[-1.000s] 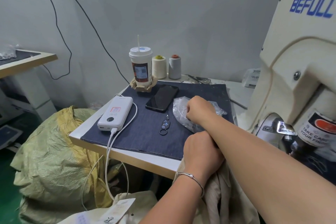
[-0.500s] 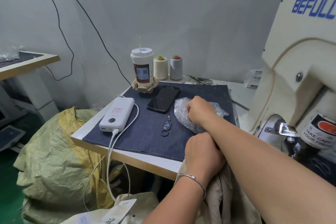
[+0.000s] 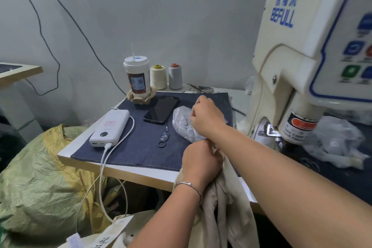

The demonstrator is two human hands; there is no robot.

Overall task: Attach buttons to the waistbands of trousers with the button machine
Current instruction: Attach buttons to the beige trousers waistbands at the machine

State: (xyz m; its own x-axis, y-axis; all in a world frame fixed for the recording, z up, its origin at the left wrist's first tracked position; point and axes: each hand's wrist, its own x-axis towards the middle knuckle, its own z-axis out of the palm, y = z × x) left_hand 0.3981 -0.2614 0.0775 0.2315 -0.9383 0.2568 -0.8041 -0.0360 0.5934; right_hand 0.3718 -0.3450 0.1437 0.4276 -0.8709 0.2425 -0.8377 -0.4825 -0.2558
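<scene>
Phone [image 3: 161, 109] beside button bag [image 3: 182, 122].

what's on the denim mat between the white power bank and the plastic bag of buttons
In the head view, a small key ring with a charm lies on the mat between the power bank and the plastic bag. The black phone sits slightly farther back.

Crinkly clear plastic bag [image 3: 184, 125], matt denim mat [image 3: 141, 147]

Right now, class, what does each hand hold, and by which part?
The left hand grips the beige trousers by a bunched upper edge. The right hand rests curled at the clear plastic bag; what its fingers hold cannot be told.
</scene>
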